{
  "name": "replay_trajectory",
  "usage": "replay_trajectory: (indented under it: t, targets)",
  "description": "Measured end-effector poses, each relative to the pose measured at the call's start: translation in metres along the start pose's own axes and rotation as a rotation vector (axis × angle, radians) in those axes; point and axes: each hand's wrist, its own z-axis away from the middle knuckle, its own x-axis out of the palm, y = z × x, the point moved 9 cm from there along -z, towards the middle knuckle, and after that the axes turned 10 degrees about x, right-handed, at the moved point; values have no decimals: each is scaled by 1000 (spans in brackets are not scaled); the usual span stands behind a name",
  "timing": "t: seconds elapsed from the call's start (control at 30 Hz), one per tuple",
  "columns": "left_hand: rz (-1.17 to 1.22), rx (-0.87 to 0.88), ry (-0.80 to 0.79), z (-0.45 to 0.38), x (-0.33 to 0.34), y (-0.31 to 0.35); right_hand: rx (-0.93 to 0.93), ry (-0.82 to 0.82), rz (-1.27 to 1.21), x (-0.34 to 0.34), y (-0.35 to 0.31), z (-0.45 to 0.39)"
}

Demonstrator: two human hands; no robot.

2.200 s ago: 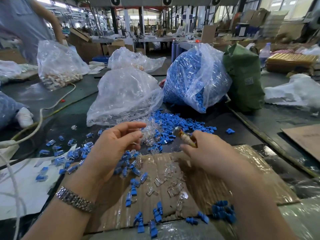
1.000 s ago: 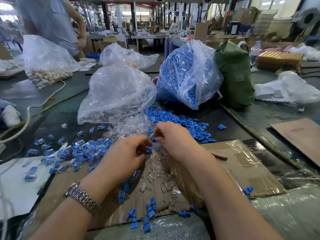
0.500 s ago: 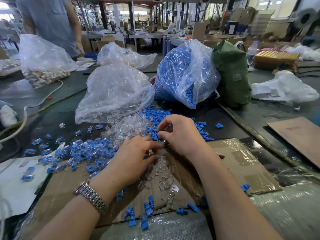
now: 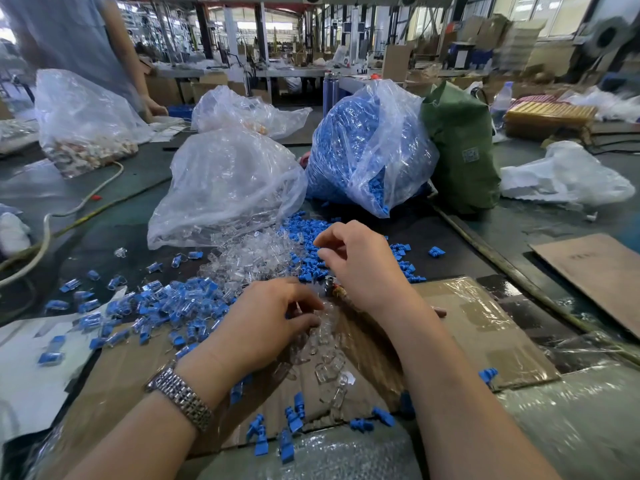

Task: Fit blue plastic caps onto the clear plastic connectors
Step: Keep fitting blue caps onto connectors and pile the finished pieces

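Now | left hand (image 4: 268, 327) curled, fingering clear connectors (image 4: 256, 254) | right hand (image 4: 360, 265) loosely curled above blue caps (image 4: 304, 233), grasp unclear

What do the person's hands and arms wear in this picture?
Both forearms are bare, with no sleeves in view, and neither the left hand nor the right hand wears a glove. The left wrist carries a silver metal link watch band. No rings are visible.

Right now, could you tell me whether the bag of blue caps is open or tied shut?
Open. The bag of blue caps gapes toward the worker, and loose blue caps lie spilled on the table below its mouth.
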Motion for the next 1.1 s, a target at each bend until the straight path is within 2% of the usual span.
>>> replay_trajectory:
  t: [0.1,0.17,0.3,0.4,0.53,0.63,0.87,1.1]
  targets:
    - [26,-2,37,0,-3,0,25,1,-127,-3,3,1]
    - [137,-16,119,1,-13,-2,45,1,-232,-6,5,1]
    - [655,-195,320,8,-33,-25,46,-74,-402,-7,4,4]
    - [1017,-266,339,9,-29,-31,-10,-156,-462,-2,-5,7]
    - [1285,-334,361,11,-22,-32,-109,-133,-496,-6,-16,9]
    - [1369,-365,349,12,-18,-33,-167,-111,-464,-8,-21,12]
    - [1358,-368,305,13,-13,-30,-211,-156,-457,-3,-28,18]
    - [1397,-348,345,13,-15,-33,-228,-118,-475,-8,-29,20]
